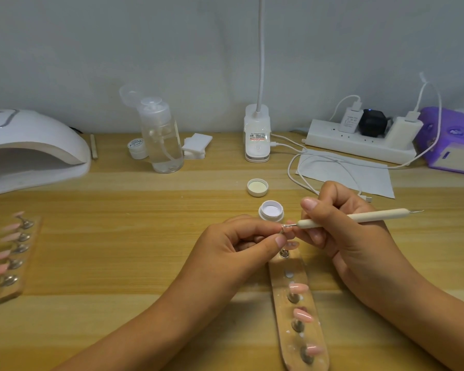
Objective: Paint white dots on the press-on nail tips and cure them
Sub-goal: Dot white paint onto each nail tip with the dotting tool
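**Step in hand:** dotting white onto a single nail tip [284, 230], lifted off its holder.

**Left hand** [241, 242]: pinching the nail tip, apparently by its small metal stand, between thumb and forefinger; other fingers curled beneath.

**Right hand** [340, 223]: wrapped pen-fashion round the dotting tool [351, 217]. Metal point at the nail tip, touching or just short of it; too small to tell which.

**Pot of white** [271, 210]: open, just behind both hands. Lid [257, 187] further back, inside facing up.

**Holder strip** [277, 277]: on the table [145, 236] directly below the hands. Holds three pink tips [303, 314], one vacant socket near the top and one more tip partly hidden under the left thumb. Dots on these not discernible.

**Second strip** [14, 261]: well apart at left, blurred, carrying several pink tips.

**Curing lamp** [32, 145]: far left, at the back, mouth facing forward.

**Handling notes (judgement):**
- Seems wise to brace the two hands against each other for a steady point.
- Touch straight down and lift straight up; no dragging.
- Probably best with little paint on the point, reloading from the pot between dots.
- Keep the thumb clear of the painted face.
- Reseat the nail tip level in the vacant socket.
- Likely risks: smearing against neighbouring tips, or wet dots running if tilted on the way to the curing lamp.
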Tool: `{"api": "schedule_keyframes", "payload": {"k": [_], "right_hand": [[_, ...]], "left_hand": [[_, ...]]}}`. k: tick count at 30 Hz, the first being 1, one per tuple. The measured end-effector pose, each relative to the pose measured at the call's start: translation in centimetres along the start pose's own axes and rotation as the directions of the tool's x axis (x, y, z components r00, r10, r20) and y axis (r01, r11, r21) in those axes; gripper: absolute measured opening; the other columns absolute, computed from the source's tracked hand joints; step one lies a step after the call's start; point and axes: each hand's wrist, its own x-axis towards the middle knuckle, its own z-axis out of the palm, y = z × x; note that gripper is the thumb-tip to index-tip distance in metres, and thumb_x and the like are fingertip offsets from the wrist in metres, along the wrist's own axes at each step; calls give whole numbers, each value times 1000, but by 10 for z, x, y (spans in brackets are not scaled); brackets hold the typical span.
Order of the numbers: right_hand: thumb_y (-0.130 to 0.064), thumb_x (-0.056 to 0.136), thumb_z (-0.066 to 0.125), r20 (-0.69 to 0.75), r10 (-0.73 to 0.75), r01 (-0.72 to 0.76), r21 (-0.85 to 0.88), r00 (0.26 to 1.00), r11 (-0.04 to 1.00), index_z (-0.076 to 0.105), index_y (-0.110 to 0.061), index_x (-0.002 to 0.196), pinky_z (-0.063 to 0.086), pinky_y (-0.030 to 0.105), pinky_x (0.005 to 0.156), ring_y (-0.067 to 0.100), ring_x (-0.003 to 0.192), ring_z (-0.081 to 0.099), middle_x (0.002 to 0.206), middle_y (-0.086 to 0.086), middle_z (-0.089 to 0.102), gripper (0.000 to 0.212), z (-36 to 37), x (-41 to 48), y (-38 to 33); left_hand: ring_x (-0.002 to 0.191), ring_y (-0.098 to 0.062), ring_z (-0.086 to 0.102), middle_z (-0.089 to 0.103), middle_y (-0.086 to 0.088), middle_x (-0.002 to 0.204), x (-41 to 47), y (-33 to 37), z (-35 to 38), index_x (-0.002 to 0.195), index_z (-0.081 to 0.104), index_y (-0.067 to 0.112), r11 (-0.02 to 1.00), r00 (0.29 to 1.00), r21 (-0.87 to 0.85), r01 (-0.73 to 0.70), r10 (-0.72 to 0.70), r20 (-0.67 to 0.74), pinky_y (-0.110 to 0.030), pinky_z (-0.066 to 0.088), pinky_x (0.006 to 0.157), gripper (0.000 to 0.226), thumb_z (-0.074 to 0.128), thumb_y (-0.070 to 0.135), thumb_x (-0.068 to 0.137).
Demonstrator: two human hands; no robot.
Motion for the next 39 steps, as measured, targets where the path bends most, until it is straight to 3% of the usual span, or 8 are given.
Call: {"api": "schedule_keyframes", "payload": {"k": [4, 8, 11, 16, 20, 24, 30, 39], "right_hand": [[-22, 77, 72, -1, 4, -4, 20, 1000, 1000, 49, -25, 58, 49, 29, 66, 7, 49, 49, 50, -3, 49, 30, -1, 0, 0], [-21, 79, 66, 7, 0, 0, 10, 1000, 1000, 49, -24, 57, 39, 36, 72, 8, 49, 47, 48, -2, 47, 28, 0, 0, 0], [-23, 78, 67, -7, 3, -2, 18, 1000, 1000, 49, -25, 56, 45, 33, 70, 7, 49, 49, 49, -3, 48, 28, 0, 0, -1], [-21, 79, 65, -4, 4, -4, 18, 1000, 1000, 49, -24, 56, 35, 39, 73, 7, 49, 46, 47, -2, 46, 29, 0, 0, 0], [-24, 75, 73, 17, 7, -7, 2, 1000, 1000, 49, -25, 57, 37, 38, 73, 7, 49, 47, 48, -2, 47, 30, 0, -1, -1], [-22, 80, 66, 6, 3, -3, -2, 1000, 1000, 49, -24, 57, 35, 40, 74, 7, 50, 47, 48, -1, 47, 29, -1, 0, -1], [-22, 78, 65, 0, 13, -13, -6, 1000, 1000, 49, -25, 56, 44, 29, 65, 5, 49, 47, 48, -3, 47, 27, 0, 0, -2], [-19, 79, 63, -9, 20, -20, 5, 1000, 1000, 48, -23, 56, 40, 32, 67, 6, 49, 45, 48, -2, 45, 28, 2, 1, -2]], "left_hand": [[89, -10, 67, 74, -5, 94, 0, 1, 0, 89, 78, 15, 1000, 1000, 5, -11, 11, 2, -15, 49, 75, 25, 70, 28, 71], [93, -17, 68, 73, -7, 95, 0, 0, -1, 91, 78, 14, 1000, 1000, 11, -11, 11, 7, -19, 50, 78, 25, 69, 28, 72], [95, -21, 67, 73, -7, 95, 0, 0, -1, 92, 78, 13, 1000, 1000, 13, -7, 7, 2, -20, 49, 78, 26, 69, 28, 71], [88, -10, 66, 73, -8, 95, 0, 1, 0, 93, 78, 11, 1000, 1000, 10, -4, 4, 6, -16, 48, 74, 28, 69, 27, 72], [85, -8, 65, 72, -10, 95, 0, 1, 0, 93, 77, 9, 1000, 1000, 7, -9, 9, 9, -15, 47, 72, 28, 69, 26, 72], [85, -9, 65, 72, -10, 95, 0, 0, 0, 92, 78, 12, 1000, 1000, 8, -7, 7, 7, -16, 47, 73, 27, 69, 27, 72], [85, -9, 66, 73, -9, 95, 1, 0, 0, 93, 78, 11, 1000, 1000, 7, -9, 9, 4, -15, 47, 72, 28, 69, 27, 72], [86, -7, 66, 73, -8, 95, 0, 1, 0, 93, 77, 10, 1000, 1000, 9, -5, 5, 9, -15, 48, 73, 26, 69, 24, 73]]}}
